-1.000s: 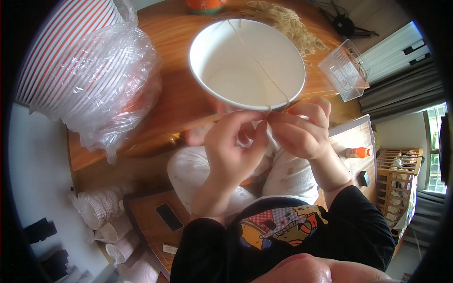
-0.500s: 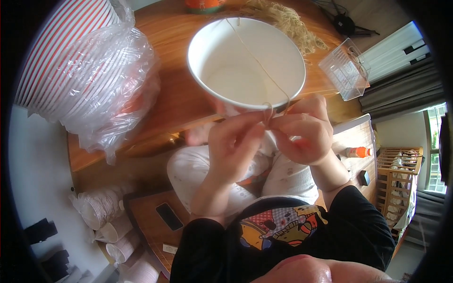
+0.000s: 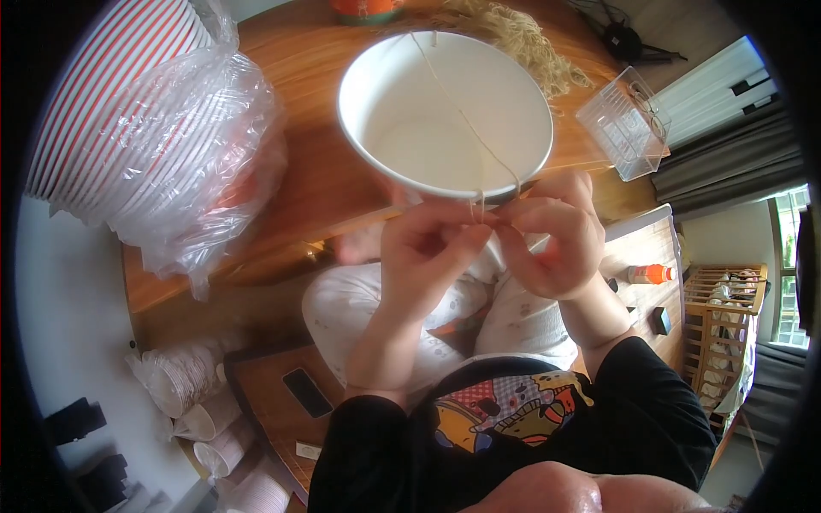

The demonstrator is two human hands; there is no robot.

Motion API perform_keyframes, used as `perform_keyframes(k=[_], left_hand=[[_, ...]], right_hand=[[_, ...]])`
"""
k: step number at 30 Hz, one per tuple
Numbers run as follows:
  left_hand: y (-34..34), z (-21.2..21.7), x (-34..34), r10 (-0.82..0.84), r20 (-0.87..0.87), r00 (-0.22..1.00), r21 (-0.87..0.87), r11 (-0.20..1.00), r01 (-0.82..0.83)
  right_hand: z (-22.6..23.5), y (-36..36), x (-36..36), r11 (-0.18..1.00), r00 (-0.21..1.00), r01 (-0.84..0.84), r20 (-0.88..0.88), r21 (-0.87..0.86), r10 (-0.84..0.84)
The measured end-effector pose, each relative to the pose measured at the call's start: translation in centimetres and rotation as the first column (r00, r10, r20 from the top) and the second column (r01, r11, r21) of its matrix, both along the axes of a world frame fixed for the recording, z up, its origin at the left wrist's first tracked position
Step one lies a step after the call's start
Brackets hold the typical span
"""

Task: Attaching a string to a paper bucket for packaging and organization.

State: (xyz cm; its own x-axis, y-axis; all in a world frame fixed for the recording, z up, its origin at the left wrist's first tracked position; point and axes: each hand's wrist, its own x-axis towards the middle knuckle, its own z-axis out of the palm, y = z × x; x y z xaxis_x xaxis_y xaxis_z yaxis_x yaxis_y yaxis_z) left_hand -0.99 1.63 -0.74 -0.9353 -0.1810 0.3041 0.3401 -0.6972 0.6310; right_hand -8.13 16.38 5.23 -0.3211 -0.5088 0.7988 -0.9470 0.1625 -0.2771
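Observation:
A large white paper bucket (image 3: 445, 120) stands at the table's near edge, its wide mouth facing me. Thin beige string (image 3: 463, 114) runs from the far rim across the opening to the near rim. Both of my hands meet just in front of that near rim. My left hand (image 3: 432, 256) pinches the string by thumb and forefinger, where a small loop shows. Close against it, my right hand (image 3: 552, 239) is closed in a pinch on the string too. The exact crossing of the strands between the fingertips is too small to make out.
Nested red-striped buckets (image 3: 111, 111) in clear plastic stand at left. A tangled bundle of string (image 3: 522, 43) lies behind the bucket, beside a clear basket (image 3: 629, 124). A phone (image 3: 306, 392) rests on a low surface at lower left; an orange-labelled bottle (image 3: 652, 274) lies at right.
The loop of string by my left fingertips has become smaller and tighter. My right hand's fingers have shifted slightly, while the bucket stays nearly where it was.

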Motion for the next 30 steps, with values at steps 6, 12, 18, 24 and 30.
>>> perform_keyframes(k=[6,12,18,24,30], left_hand=[[0.9,0.5,-0.4,0.189,0.084,0.978,-0.228,0.959,-0.166],[1.4,-0.5,-0.8,0.274,0.035,0.961,-0.231,0.938,-0.259],[2.2,-1.1,-1.0,0.284,0.097,0.954,-0.207,0.943,-0.260],[2.6,-1.3,-1.3,0.308,0.145,0.940,-0.192,0.941,-0.279],[1.5,-0.7,-0.7,0.150,0.085,0.985,-0.045,0.988,-0.147]], right_hand=[[0.2,-0.1,-0.6,0.997,0.986,0.067,-0.156,0.028,-0.062],[-0.4,0.0,-0.9,0.999,0.983,0.014,-0.182,0.035,-0.007],[-0.6,0.1,-1.2,0.997,0.981,0.051,-0.190,0.058,-0.039],[-0.5,0.2,-1.3,0.996,0.983,0.065,-0.174,0.063,-0.053],[-0.3,0.6,-1.2,0.999,0.991,0.031,-0.129,0.033,-0.026]])
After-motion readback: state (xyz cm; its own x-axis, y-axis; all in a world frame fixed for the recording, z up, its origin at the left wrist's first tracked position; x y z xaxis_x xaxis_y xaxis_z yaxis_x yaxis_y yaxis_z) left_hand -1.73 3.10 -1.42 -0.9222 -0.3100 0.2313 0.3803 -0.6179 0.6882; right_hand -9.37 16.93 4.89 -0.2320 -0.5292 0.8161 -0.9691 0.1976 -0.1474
